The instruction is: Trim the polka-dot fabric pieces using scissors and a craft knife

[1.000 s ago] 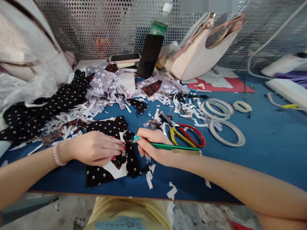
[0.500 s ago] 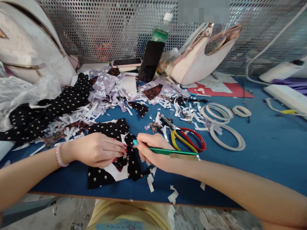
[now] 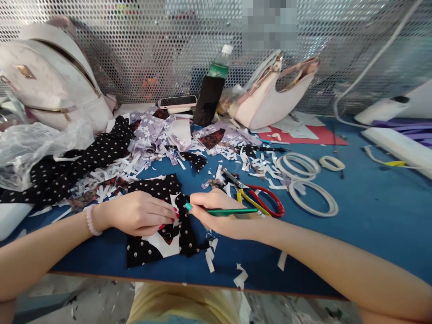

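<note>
A black fabric piece with white dots (image 3: 145, 250) lies near the table's front edge, with white and dark red floral patches on it. My left hand (image 3: 143, 215) rests over its middle. The fingers are bent and close together, their tips holding the piece down at the white patch. Just right of them, my right hand (image 3: 216, 209) pinches a slim green tool (image 3: 232, 211) like a pen; its working end is hidden at the fingertips, by the fabric's right side. Red-and-yellow-handled scissors (image 3: 270, 201) lie beyond that hand, blades pointing away to the left.
Paper strips and fabric scraps (image 3: 151, 130) spread across the back. White rings (image 3: 313, 198) lie at right. A backpack (image 3: 50, 76), plastic bag (image 3: 43, 148), phone (image 3: 177, 102), bottle (image 3: 216, 81) and handbag (image 3: 266, 99) line the perforated metal screen (image 3: 162, 40).
The camera view has tilted up and shifted slightly. The green tool lies a little flatter and shows less of its rear end. Both hands stay at the same place on the fabric.
</note>
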Available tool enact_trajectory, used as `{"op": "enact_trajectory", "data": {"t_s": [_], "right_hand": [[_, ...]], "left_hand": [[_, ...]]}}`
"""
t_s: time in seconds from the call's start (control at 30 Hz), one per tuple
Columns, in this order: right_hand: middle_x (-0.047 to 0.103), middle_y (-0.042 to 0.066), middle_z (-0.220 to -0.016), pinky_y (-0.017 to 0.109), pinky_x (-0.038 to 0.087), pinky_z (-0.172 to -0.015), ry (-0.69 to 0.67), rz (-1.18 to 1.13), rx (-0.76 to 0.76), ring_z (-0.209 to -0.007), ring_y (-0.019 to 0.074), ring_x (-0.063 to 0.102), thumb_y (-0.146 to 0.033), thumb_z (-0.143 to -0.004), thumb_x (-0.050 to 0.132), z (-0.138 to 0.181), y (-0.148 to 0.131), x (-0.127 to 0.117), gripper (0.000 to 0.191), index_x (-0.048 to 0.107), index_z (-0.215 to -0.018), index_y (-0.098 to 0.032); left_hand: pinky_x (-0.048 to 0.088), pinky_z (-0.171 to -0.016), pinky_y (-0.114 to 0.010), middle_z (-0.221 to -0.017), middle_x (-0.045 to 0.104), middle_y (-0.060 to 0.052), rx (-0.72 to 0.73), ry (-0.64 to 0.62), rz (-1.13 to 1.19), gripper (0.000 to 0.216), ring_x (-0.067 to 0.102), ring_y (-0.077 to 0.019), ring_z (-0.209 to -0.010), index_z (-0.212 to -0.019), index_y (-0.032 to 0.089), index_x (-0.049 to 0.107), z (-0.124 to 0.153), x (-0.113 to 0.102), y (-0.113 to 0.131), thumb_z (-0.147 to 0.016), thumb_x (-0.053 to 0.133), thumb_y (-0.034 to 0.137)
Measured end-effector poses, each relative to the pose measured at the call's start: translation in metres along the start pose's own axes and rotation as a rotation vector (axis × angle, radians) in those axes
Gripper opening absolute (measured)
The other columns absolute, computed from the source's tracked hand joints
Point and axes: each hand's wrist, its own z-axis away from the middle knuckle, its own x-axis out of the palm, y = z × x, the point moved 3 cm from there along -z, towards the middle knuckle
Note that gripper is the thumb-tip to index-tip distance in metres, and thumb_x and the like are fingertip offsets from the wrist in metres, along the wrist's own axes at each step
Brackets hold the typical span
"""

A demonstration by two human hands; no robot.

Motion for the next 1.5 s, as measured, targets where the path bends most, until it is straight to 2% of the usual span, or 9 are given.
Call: {"op": "enact_trajectory", "data": {"t_s": [0.13, 0.3, 0.47, 0.63, 0.83, 0.97, 1.13, 1.5], "right_hand": [[0.043, -0.006, -0.046, 0.023, 0.027, -0.047, 0.027, -0.032, -0.086, -0.042, 0.0072, 0.038, -0.021, -0.091, 0.041, 0.006, 0.01, -0.005, 0.035, 0.029, -0.058, -0.022], [0.053, -0.005, -0.05, 0.02, 0.038, -0.051, 0.137, -0.163, -0.124, -0.045, 0.0074, 0.048, -0.021, -0.093, 0.039, 0.006, 0.019, 0.001, 0.028, 0.039, -0.065, -0.022], [0.054, -0.005, -0.055, 0.018, 0.035, -0.048, 0.128, -0.134, -0.161, -0.047, 0.0068, 0.048, -0.021, -0.094, 0.039, 0.003, 0.018, 0.012, 0.025, 0.042, -0.069, -0.021], [0.051, -0.006, -0.054, 0.019, 0.034, -0.047, 0.124, -0.13, -0.092, -0.047, 0.0069, 0.046, -0.021, -0.095, 0.039, 0.005, 0.017, 0.013, 0.025, 0.04, -0.07, -0.022], [0.052, -0.005, -0.054, 0.019, 0.035, -0.049, 0.114, -0.16, -0.095, -0.046, 0.0073, 0.047, -0.023, -0.095, 0.039, 0.005, 0.016, 0.015, 0.026, 0.041, -0.069, -0.021], [0.048, -0.005, -0.054, 0.02, 0.033, -0.048, 0.095, -0.144, -0.123, -0.047, 0.0073, 0.045, -0.023, -0.094, 0.04, 0.003, 0.014, 0.014, 0.029, 0.037, -0.066, -0.022], [0.035, -0.007, -0.053, 0.021, 0.025, -0.047, 0.021, -0.061, -0.18, -0.046, 0.0062, 0.033, -0.021, -0.092, 0.041, -0.001, 0.008, 0.008, 0.029, 0.031, -0.064, -0.022], [0.034, -0.007, -0.052, 0.022, 0.026, -0.051, -0.114, -0.018, -0.19, -0.048, 0.0069, 0.034, -0.022, -0.089, 0.041, -0.005, 0.01, -0.005, 0.029, 0.03, -0.063, -0.022]], "left_hand": [[0.053, -0.104, -0.028, -0.115, 0.072, -0.012, 0.0, 0.005, -0.003, 0.026, 0.064, -0.0208, -0.119, -0.113, 0.009, 0.066, 0.003, 0.001, 0.0, -0.093, 0.049, 0.012], [0.052, -0.105, -0.029, -0.116, 0.072, -0.013, 0.008, 0.0, 0.007, 0.026, 0.063, -0.0218, -0.119, -0.113, 0.007, 0.066, 0.005, 0.002, 0.0, -0.092, 0.05, 0.011], [0.051, -0.106, -0.029, -0.116, 0.072, -0.014, 0.004, -0.003, 0.008, 0.027, 0.063, -0.0216, -0.12, -0.113, 0.007, 0.066, 0.004, 0.001, 0.0, -0.092, 0.05, 0.01], [0.053, -0.105, -0.03, -0.116, 0.072, -0.013, -0.008, -0.01, 0.01, 0.028, 0.063, -0.0213, -0.12, -0.115, 0.009, 0.066, 0.004, 0.001, 0.0, -0.093, 0.048, 0.012], [0.054, -0.103, -0.031, -0.115, 0.072, -0.013, -0.007, -0.017, -0.003, 0.028, 0.064, -0.0215, -0.118, -0.114, 0.01, 0.067, 0.001, -0.001, 0.002, -0.093, 0.047, 0.013], [0.054, -0.102, -0.032, -0.114, 0.072, -0.014, 0.013, -0.024, -0.02, 0.027, 0.065, -0.0233, -0.117, -0.113, 0.007, 0.067, 0.0, -0.002, 0.004, -0.093, 0.048, 0.012], [0.052, -0.105, -0.03, -0.117, 0.072, -0.013, 0.031, -0.033, 0.021, 0.028, 0.063, -0.0217, -0.119, -0.116, 0.008, 0.064, 0.004, 0.003, 0.001, -0.092, 0.05, 0.01], [0.051, -0.105, -0.03, -0.117, 0.072, -0.014, 0.054, -0.032, 0.027, 0.032, 0.062, -0.0212, -0.121, -0.121, 0.009, 0.063, 0.005, 0.002, -0.001, -0.091, 0.052, 0.011]]}}
